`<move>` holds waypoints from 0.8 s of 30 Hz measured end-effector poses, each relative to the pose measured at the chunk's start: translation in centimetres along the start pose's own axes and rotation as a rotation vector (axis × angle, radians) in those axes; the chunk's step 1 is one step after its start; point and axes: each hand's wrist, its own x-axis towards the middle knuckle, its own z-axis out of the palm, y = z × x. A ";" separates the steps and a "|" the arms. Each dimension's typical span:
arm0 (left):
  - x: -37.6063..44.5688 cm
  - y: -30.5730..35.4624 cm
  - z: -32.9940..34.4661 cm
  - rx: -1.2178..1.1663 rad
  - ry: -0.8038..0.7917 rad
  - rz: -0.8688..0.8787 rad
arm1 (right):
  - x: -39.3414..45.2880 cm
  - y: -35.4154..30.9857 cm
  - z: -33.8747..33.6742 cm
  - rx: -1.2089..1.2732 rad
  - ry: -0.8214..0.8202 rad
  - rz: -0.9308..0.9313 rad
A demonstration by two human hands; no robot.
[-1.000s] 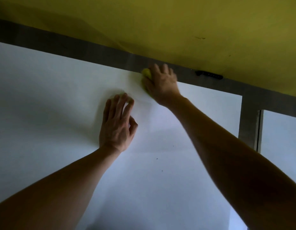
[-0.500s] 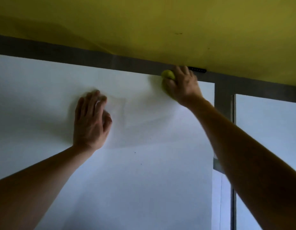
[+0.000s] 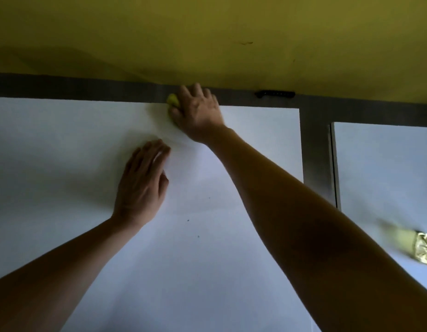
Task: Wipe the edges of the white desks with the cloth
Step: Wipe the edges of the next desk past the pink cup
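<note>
Wiping is underway: the small yellow cloth (image 3: pixel 172 100) is bunched in the right hand (image 3: pixel 197 113) grip at the white table (image 3: pixel 64 144) far edge, the flat left hand (image 3: pixel 141 185) braced nearer, and a sideways pass along that edge is judged due next.

Left hand (image 3: pixel 141 185) flat, right hand (image 3: pixel 198 112) curled.

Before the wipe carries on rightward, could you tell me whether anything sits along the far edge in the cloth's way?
Nothing visible on the desk edge itself; the black object lies beyond it, right of the cloth.
</note>
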 end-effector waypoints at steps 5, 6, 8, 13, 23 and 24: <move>1.9 5.2 1.3 -0.039 -0.046 0.095 | -1.6 4.0 -1.6 0.032 0.021 -0.041; 2.4 6.2 1.6 -0.050 -0.053 0.118 | -2.5 5.6 -2.2 0.022 0.046 -0.005; 3.4 8.0 2.1 -0.067 -0.079 0.159 | -4.6 9.5 -3.8 -0.003 0.098 0.065; 4.4 10.2 2.9 -0.049 -0.083 0.165 | -8.5 16.9 -7.1 -0.076 0.132 0.237; 4.3 10.3 2.9 -0.009 -0.078 0.131 | -3.3 6.7 -2.6 -0.020 0.100 0.094; 4.3 10.1 3.0 -0.003 -0.078 0.133 | -3.3 6.3 -2.8 -0.003 0.096 0.061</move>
